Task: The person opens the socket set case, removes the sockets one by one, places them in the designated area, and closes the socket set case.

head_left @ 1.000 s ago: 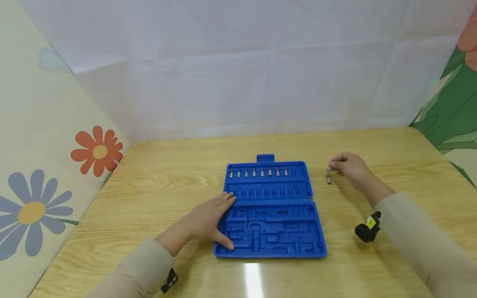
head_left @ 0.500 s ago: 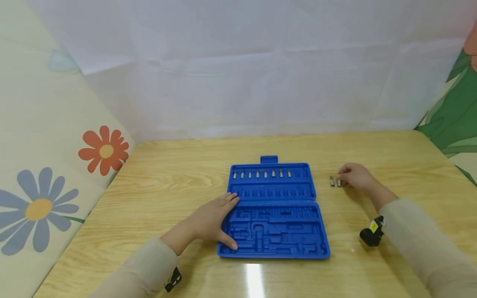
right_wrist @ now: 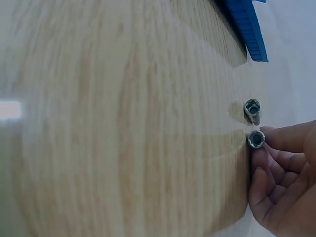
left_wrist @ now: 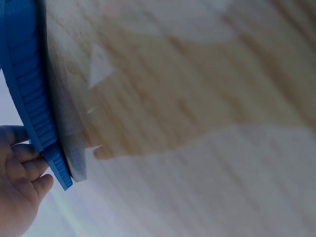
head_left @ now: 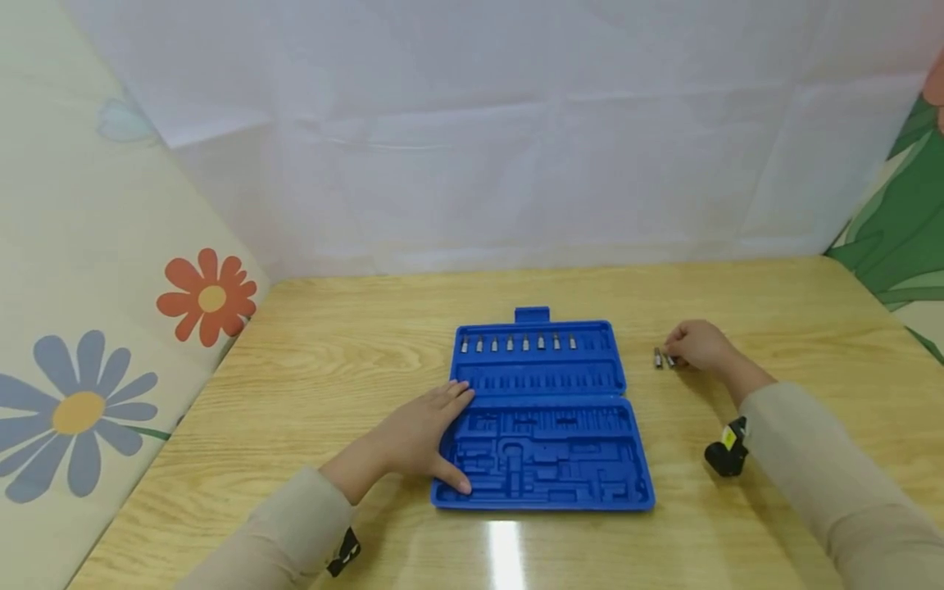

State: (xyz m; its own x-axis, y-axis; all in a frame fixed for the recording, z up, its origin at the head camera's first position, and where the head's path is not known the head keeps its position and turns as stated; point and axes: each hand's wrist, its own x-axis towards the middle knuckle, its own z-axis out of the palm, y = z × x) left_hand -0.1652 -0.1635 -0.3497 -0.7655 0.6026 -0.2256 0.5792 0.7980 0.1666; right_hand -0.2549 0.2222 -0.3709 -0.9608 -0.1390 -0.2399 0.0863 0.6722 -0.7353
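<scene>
A blue plastic tool case (head_left: 546,385) lies open on the table, with a row of several metal socket bits (head_left: 541,342) in its far half. My left hand (head_left: 420,434) rests on the case's left edge, fingers extended near the hinge and thumb on the near half. To the right of the case, my right hand (head_left: 699,346) pinches a small socket bit (right_wrist: 256,139) between thumb and fingertips, down by the tabletop. A second socket bit (right_wrist: 253,109) lies just left of it, its hollow end toward the wrist camera.
Moulded recesses (head_left: 546,467) fill the near half of the case. A latch tab (head_left: 532,315) sticks out from its far edge. The wooden table (head_left: 332,344) meets a white sheet (head_left: 472,164) at the back, and each wrist wears a black camera (head_left: 726,451).
My right hand has lowered its socket bit to the table beside the other one, then tilted it slightly. The left hand keeps its place on the case. The head view has shifted a little.
</scene>
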